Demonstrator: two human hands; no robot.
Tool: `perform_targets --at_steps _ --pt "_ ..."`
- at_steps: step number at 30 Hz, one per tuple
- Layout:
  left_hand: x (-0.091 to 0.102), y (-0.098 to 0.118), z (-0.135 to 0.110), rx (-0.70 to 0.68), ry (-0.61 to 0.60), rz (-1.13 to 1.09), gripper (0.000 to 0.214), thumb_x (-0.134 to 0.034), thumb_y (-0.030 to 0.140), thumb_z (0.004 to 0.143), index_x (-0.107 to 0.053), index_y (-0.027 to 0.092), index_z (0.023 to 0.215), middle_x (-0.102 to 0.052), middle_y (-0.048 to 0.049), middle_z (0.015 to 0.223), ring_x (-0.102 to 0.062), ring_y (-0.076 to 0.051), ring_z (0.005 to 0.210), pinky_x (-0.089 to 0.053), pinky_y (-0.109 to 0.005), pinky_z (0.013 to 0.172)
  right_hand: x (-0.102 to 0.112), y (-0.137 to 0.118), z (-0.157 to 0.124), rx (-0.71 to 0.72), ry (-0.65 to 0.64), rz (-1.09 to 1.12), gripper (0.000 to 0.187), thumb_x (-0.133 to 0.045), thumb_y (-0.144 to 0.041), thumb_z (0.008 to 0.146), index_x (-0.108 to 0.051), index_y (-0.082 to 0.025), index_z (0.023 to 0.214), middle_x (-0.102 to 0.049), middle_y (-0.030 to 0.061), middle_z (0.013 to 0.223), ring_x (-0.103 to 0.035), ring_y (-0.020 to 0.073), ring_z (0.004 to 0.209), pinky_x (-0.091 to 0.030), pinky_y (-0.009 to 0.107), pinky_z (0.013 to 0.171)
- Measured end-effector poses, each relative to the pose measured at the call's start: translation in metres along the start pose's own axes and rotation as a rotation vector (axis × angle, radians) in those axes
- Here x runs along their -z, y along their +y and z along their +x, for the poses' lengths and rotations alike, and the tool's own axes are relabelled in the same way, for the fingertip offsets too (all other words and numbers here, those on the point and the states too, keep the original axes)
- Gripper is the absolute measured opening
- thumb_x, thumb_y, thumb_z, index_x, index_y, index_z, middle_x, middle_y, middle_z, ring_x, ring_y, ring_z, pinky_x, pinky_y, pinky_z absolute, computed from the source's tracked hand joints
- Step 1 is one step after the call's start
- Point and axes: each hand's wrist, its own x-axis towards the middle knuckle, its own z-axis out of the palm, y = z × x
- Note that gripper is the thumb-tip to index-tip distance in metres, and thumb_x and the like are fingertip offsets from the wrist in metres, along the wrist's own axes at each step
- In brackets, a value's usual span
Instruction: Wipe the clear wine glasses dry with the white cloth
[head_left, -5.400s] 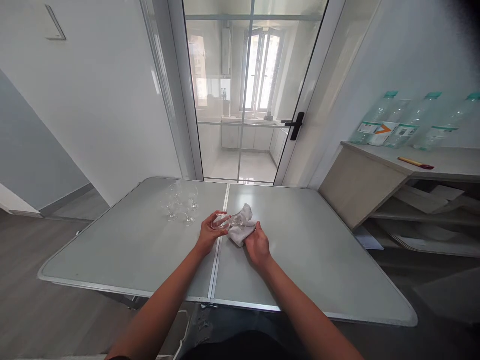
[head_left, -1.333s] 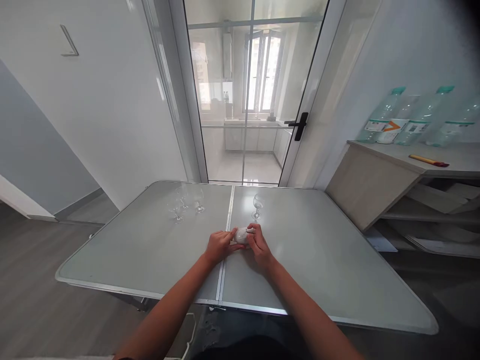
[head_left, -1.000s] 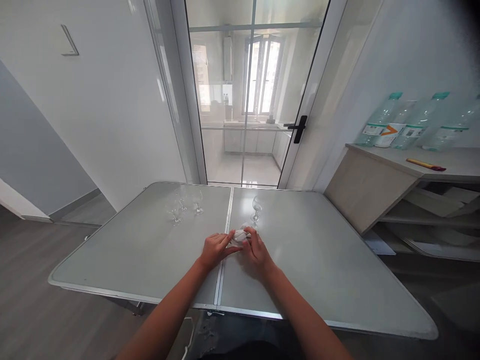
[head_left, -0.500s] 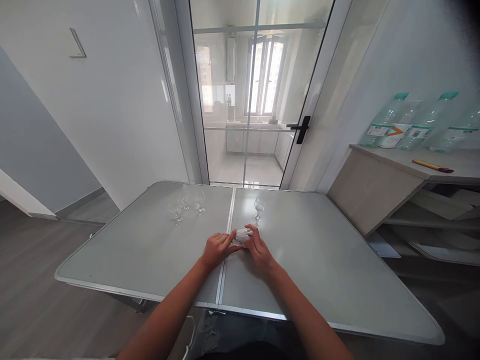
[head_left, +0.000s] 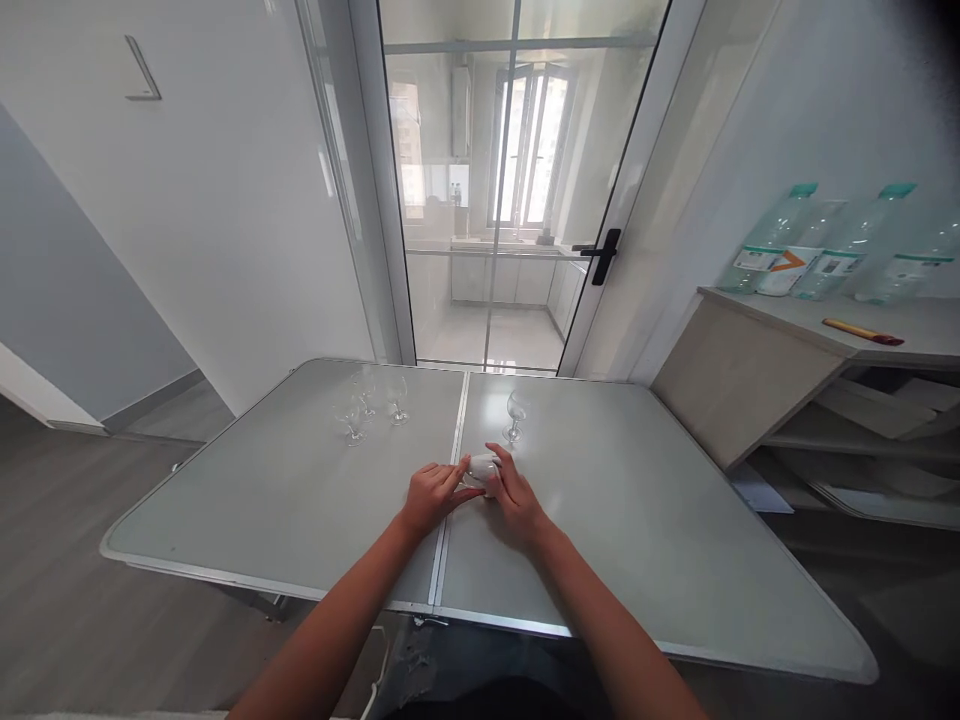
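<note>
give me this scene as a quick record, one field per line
left hand: on the left side of a clear drinking glass
right hand: on that glass's right side
inside the glass: white cloth, bunched
grey round-cornered table, left half: three clear stemmed glasses, upright
table, right half: one clear stemmed glass, upright, beyond the hands
grey-brown shelf unit, right: clear plastic bottles, yellow-and-red stick on top

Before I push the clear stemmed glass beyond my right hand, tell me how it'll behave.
The stemmed glass may tip: its wide bowl sits on a narrow stem. Its transparent wall looks thin, so probably fragile. The glossy grey tabletop might let it slide.
</note>
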Motion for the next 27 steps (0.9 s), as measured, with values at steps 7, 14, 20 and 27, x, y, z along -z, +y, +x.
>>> perform_targets --at_steps 7,14,20,27 --pt "0.001 -0.001 -0.001 -0.034 -0.018 -0.023 0.050 -0.066 0.041 0.097 -0.055 0.015 0.138 -0.074 -0.0016 0.076 -0.067 -0.016 0.064 -0.040 -0.031 0.063 0.002 -0.006 0.001 -0.076 0.002 0.255 0.040 -0.054 -0.049 0.100 -0.054 -0.024 0.131 -0.062 0.0014 0.082 -0.057 0.0191 0.073 -0.046 0.032 0.070" --pt "-0.005 0.000 -0.004 0.031 0.009 0.002 0.055 -0.068 0.046 0.095 -0.056 0.017 0.139 -0.075 -0.0026 0.077 -0.068 -0.016 0.066 -0.041 -0.030 0.064 -0.002 -0.007 0.002 -0.032 0.066 0.195 0.053 -0.058 -0.055 0.096 -0.053 -0.025 0.140 -0.062 0.0023 0.086 -0.056 0.0206 0.075 -0.048 0.035 0.075" --pt "-0.003 0.000 -0.001 -0.052 -0.018 -0.002 0.052 -0.067 0.042 0.096 -0.055 0.014 0.138 -0.073 -0.0010 0.074 -0.066 -0.015 0.062 -0.039 -0.031 0.060 0.002 0.000 0.007 -0.112 -0.053 0.295 0.039 -0.065 -0.046 0.093 -0.061 -0.023 0.123 -0.064 0.0013 0.083 -0.057 0.0182 0.072 -0.045 0.030 0.068" --pt "-0.007 -0.001 -0.001 0.033 0.071 -0.071 0.060 -0.069 0.052 0.092 -0.056 0.017 0.139 -0.074 -0.0008 0.076 -0.067 -0.014 0.064 -0.043 -0.028 0.063 0.008 -0.008 0.007 -0.095 0.128 0.350 0.043 -0.062 -0.047 0.094 -0.058 -0.026 0.132 -0.061 -0.0007 0.079 -0.054 0.0169 0.068 -0.045 0.029 0.065"
